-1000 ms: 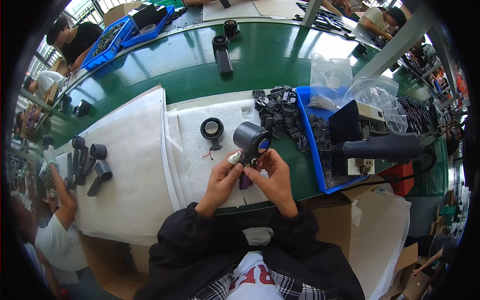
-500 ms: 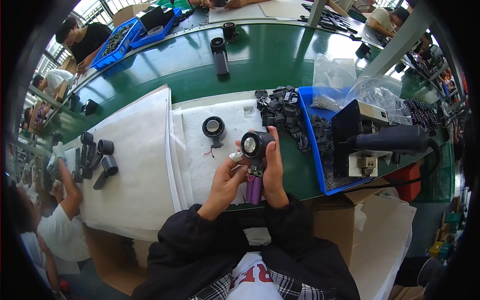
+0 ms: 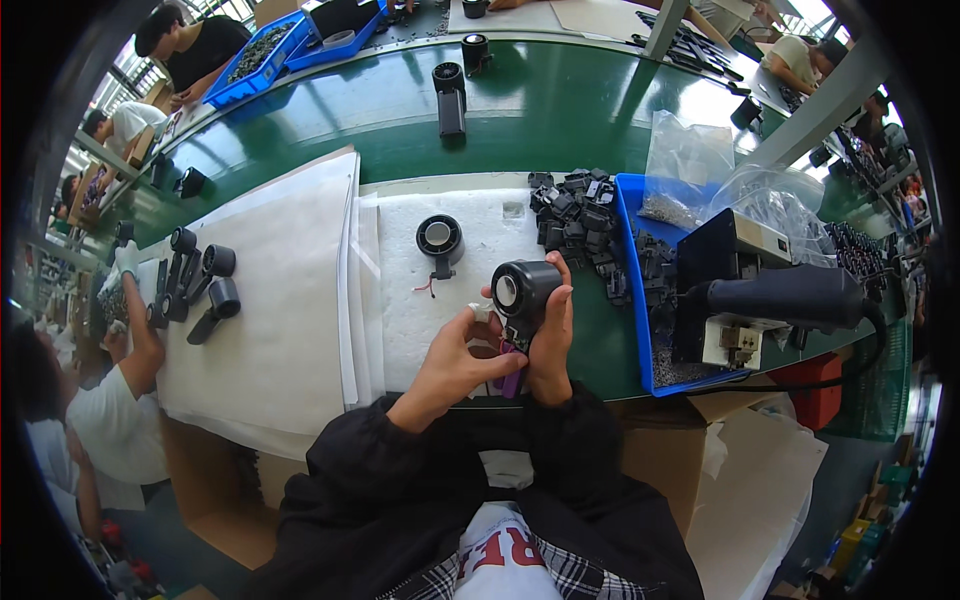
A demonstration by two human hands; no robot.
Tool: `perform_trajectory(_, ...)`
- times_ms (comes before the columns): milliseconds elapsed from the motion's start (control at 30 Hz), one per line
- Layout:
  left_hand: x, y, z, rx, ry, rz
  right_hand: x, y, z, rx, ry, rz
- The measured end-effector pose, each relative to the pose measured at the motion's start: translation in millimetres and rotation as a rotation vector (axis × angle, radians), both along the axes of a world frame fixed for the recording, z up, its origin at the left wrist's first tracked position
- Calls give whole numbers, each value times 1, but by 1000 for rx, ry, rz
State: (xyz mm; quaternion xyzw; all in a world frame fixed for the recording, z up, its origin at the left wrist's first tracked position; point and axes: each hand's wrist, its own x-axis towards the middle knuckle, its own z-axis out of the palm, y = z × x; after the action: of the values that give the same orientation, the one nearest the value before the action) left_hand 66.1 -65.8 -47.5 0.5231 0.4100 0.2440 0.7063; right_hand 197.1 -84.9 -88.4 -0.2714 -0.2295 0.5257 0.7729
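Observation:
Over the near edge of the bench, both hands hold a partly open handheld fan. Its round black head (image 3: 530, 290) has a silver centre and is tilted up to the left. My right hand (image 3: 550, 345) wraps its right side and back. My left hand (image 3: 450, 358), with a white cover on one finger, pinches below the head, its thumb by the wires and purple battery cells (image 3: 511, 384). That thumb and the fingers partly hide the circuit board. A second fan head (image 3: 440, 236) with red wires lies on the white foam sheet (image 3: 400, 320) beyond my left hand.
Black plastic parts (image 3: 575, 215) are heaped right of the foam. Beside them, a blue tray (image 3: 632, 300) holds parts, plastic bags and a black corded device (image 3: 780, 295). Finished-looking fans (image 3: 222, 297) lie on paper sheets (image 3: 270, 330) at left. Another fan (image 3: 450, 105) stands farther back. Co-workers sit around.
My left thumb and fingers have moved down from beside the fan head onto the wires and battery cells, covering more of them. The view has shifted slightly.

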Motion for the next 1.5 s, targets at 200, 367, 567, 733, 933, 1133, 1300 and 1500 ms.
perform_trajectory(200, 0, 13, 1, -29, 72, -120, -4, 3, 3, -66, -129, -58)
perform_trajectory(367, 1, 14, -4, -25, 34, -156, 1, 0, 7, -53, -84, -3)
perform_trajectory(567, 4, -1, -3, 303, 69, 38, -2, 2, 7, -77, -46, -102)
perform_trajectory(733, 4, 9, 2, 151, 168, 35, -2, 3, 2, -69, -70, -111)
perform_trajectory(933, -23, 8, 0, 117, -10, 17, -1, 3, 8, -101, -83, -113)
perform_trajectory(1133, -9, 0, -5, -64, -152, 3, -1, -1, 18, 6, 85, 21)
perform_trajectory(1300, -14, -7, -3, -244, -179, -2, 5, -15, 51, -244, -932, -227)
perform_trajectory(1500, -9, 4, 10, -362, -404, -132, 102, -62, 84, -13, -1098, -1590)
